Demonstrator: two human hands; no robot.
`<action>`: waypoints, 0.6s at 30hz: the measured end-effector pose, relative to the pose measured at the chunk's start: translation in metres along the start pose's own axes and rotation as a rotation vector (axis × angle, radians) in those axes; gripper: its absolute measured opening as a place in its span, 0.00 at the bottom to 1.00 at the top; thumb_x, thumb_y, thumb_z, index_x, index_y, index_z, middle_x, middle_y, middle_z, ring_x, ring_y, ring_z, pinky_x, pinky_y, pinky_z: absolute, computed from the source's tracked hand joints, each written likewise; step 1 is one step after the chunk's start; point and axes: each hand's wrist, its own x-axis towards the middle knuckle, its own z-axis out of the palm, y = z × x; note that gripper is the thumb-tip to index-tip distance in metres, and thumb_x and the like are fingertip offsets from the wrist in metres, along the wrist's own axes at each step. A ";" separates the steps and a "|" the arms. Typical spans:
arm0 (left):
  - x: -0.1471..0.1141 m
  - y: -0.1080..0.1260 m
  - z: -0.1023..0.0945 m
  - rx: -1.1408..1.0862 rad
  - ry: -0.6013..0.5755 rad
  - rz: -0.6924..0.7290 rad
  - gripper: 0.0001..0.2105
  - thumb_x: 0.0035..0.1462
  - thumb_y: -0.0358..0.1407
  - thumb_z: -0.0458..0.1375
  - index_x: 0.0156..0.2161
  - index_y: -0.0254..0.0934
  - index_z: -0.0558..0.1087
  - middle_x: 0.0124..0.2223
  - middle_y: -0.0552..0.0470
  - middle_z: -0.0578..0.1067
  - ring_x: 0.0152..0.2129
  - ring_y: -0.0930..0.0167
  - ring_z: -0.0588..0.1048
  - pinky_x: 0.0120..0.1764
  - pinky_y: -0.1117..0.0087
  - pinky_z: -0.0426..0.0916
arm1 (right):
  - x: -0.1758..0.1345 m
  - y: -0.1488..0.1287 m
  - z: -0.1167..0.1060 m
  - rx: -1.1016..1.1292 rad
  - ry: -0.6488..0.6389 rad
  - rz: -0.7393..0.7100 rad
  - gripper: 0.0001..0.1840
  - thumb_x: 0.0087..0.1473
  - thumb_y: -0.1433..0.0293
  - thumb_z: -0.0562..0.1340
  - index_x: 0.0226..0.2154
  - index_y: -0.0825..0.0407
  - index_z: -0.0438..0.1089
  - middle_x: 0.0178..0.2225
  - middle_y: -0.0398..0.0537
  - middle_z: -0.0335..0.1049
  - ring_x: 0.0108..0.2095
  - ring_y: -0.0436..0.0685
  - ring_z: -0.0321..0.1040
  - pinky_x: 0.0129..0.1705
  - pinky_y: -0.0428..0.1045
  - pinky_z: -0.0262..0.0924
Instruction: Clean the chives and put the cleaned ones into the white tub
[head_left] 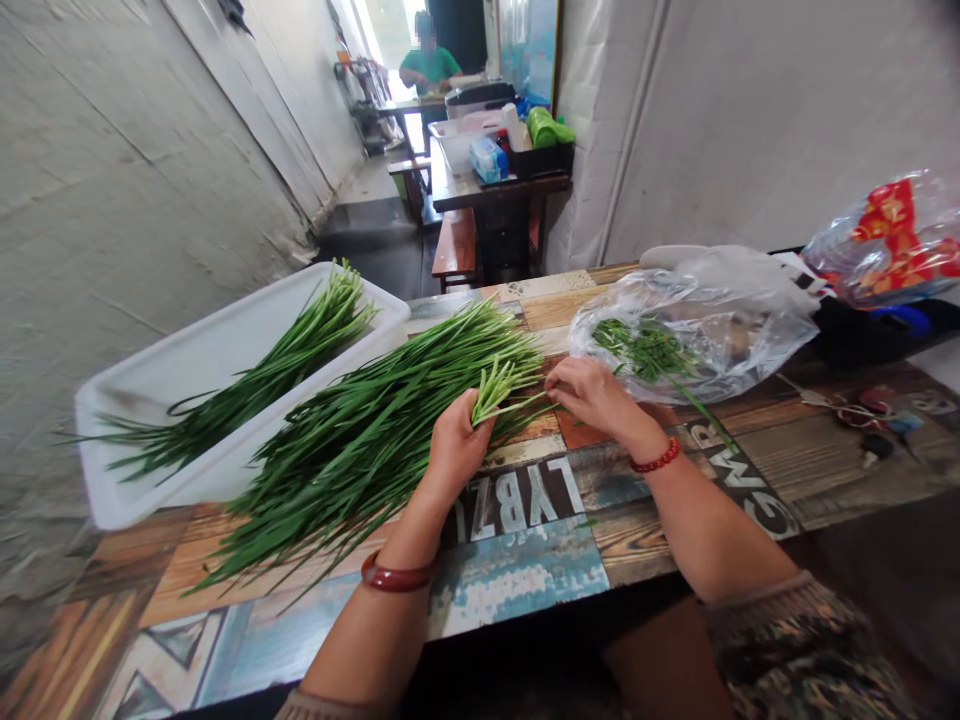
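My left hand (pixel 459 440) is closed around a small bunch of garlic chives (pixel 496 388), their pale cut ends pointing up and away. To its right, my right hand (pixel 589 395) has its fingers pinched at the tip of one stalk that sticks out from the bunch. A large pile of garlic chives (pixel 360 420) lies on the patterned table (pixel 517 590), just left of my left hand and partly behind it. Beyond my right hand, a clear plastic bag (pixel 727 345) holds green trimmings (pixel 645 347).
A white plastic tub (pixel 247 455) at the left contains another bundle of chives (pixel 277 385). Red-printed plastic packaging (pixel 892 235) and a cord with keys (pixel 870 410) lie at the right. Farther back, a dark table (pixel 502 190) carries boxes, and a person in green (pixel 430 65) sits behind it.
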 end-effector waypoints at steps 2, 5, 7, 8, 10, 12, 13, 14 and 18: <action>0.000 0.001 0.000 -0.035 -0.015 -0.024 0.07 0.61 0.37 0.53 0.34 0.37 0.70 0.31 0.52 0.74 0.30 0.71 0.71 0.35 0.71 0.63 | 0.002 -0.004 -0.001 0.167 0.037 -0.005 0.05 0.57 0.74 0.60 0.31 0.51 0.72 0.32 0.45 0.72 0.34 0.54 0.67 0.39 0.49 0.60; -0.001 0.003 -0.001 -0.100 -0.045 -0.035 0.09 0.62 0.38 0.52 0.38 0.37 0.72 0.37 0.50 0.76 0.34 0.70 0.73 0.39 0.70 0.65 | 0.004 -0.011 0.000 0.294 0.082 -0.020 0.07 0.57 0.73 0.59 0.30 0.51 0.72 0.31 0.45 0.72 0.34 0.53 0.68 0.38 0.48 0.60; -0.001 0.005 -0.001 -0.130 -0.069 -0.036 0.10 0.62 0.39 0.52 0.40 0.37 0.73 0.38 0.49 0.77 0.35 0.69 0.73 0.39 0.70 0.65 | 0.004 -0.013 0.003 0.314 0.092 -0.044 0.06 0.57 0.72 0.60 0.30 0.51 0.72 0.31 0.45 0.72 0.34 0.54 0.68 0.39 0.49 0.60; -0.001 0.006 -0.001 -0.134 -0.081 -0.041 0.10 0.62 0.40 0.53 0.40 0.37 0.73 0.38 0.50 0.77 0.34 0.70 0.73 0.39 0.70 0.65 | 0.004 -0.015 0.004 0.317 0.093 -0.054 0.06 0.57 0.72 0.60 0.30 0.51 0.72 0.31 0.45 0.72 0.34 0.54 0.68 0.39 0.49 0.60; -0.002 0.006 -0.001 -0.118 -0.108 -0.056 0.09 0.61 0.40 0.54 0.39 0.37 0.72 0.35 0.51 0.76 0.33 0.70 0.73 0.38 0.71 0.64 | 0.005 -0.016 0.008 0.322 0.099 -0.073 0.05 0.56 0.73 0.60 0.31 0.51 0.72 0.31 0.46 0.72 0.35 0.54 0.68 0.39 0.49 0.60; -0.002 0.007 0.000 -0.078 -0.133 -0.070 0.08 0.60 0.40 0.55 0.36 0.38 0.72 0.33 0.53 0.75 0.31 0.71 0.72 0.37 0.72 0.64 | 0.005 -0.017 0.010 0.334 0.116 -0.089 0.05 0.57 0.74 0.59 0.31 0.51 0.71 0.31 0.46 0.72 0.35 0.54 0.67 0.39 0.49 0.60; -0.002 0.007 0.000 -0.057 -0.148 -0.072 0.07 0.60 0.39 0.55 0.35 0.38 0.71 0.32 0.53 0.75 0.30 0.71 0.71 0.36 0.72 0.63 | 0.005 -0.017 0.010 0.340 0.124 -0.092 0.06 0.57 0.74 0.59 0.31 0.52 0.71 0.31 0.46 0.72 0.35 0.54 0.67 0.39 0.49 0.59; -0.002 0.007 0.000 -0.038 -0.163 -0.068 0.07 0.60 0.38 0.55 0.35 0.38 0.71 0.32 0.53 0.74 0.30 0.71 0.71 0.36 0.72 0.63 | 0.005 -0.017 0.010 0.345 0.129 -0.094 0.06 0.57 0.73 0.59 0.31 0.52 0.71 0.31 0.46 0.71 0.35 0.54 0.67 0.39 0.49 0.59; -0.002 0.006 0.001 0.017 -0.251 -0.029 0.04 0.58 0.35 0.55 0.34 0.37 0.71 0.32 0.53 0.74 0.30 0.69 0.71 0.36 0.71 0.63 | 0.005 -0.020 0.011 0.365 0.126 -0.085 0.05 0.57 0.72 0.59 0.31 0.52 0.70 0.31 0.47 0.71 0.34 0.55 0.66 0.38 0.49 0.58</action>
